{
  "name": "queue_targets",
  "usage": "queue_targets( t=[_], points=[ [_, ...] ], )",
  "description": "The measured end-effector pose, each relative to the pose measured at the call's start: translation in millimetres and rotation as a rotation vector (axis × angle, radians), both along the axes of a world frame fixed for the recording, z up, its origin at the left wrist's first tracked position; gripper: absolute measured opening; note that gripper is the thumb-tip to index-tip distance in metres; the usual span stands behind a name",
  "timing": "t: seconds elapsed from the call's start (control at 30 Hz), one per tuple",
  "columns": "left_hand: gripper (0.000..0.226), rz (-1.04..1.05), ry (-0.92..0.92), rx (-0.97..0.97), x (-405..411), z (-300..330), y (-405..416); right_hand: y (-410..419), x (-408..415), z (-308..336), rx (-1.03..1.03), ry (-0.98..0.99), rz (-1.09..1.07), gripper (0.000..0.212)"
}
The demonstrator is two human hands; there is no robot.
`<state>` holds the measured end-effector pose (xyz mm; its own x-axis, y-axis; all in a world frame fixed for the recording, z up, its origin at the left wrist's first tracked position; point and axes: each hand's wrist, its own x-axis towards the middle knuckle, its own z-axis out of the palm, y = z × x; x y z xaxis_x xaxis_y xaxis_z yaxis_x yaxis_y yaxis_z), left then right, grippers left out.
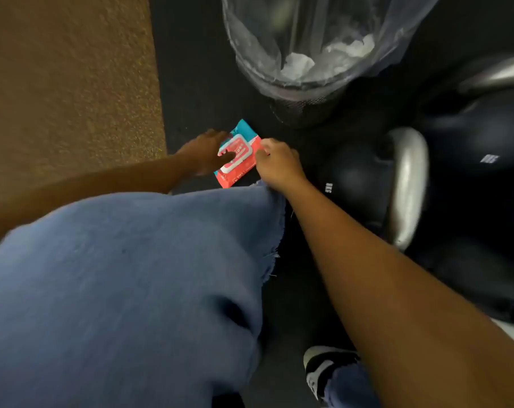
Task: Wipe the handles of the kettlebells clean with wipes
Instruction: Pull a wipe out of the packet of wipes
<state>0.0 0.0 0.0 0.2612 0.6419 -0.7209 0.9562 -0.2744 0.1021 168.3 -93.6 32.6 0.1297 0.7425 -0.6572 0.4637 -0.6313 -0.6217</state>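
A red and teal pack of wipes lies on the dark floor just beyond my knee. My left hand presses flat on its left side, thumb on the white lid. My right hand pinches at the pack's right edge, fingers closed there; whether a wipe is between them is hidden. To the right stand two black kettlebells: a nearer one with a silver handle, and a larger one with its handle at the upper right.
A mesh bin lined with a clear bag, holding crumpled white wipes, stands just behind the pack. Brown carpet covers the left. My jeans-clad knee fills the lower left; my shoe is at the bottom.
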Motion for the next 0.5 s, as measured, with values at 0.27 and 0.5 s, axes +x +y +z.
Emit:
queue_targets(
  t=[0.27,0.5],
  points=[
    [0.072,-0.091,-0.009,0.124,-10.1,-39.3,-10.8,-13.7,-34.3,-37.0,-0.066,-0.070,0.187,0.034],
    [0.070,-0.252,-0.065,0.308,-24.1,-67.0,-9.2,-3.3,-62.6,-80.8,-0.045,-0.197,0.327,0.066]
  ],
)
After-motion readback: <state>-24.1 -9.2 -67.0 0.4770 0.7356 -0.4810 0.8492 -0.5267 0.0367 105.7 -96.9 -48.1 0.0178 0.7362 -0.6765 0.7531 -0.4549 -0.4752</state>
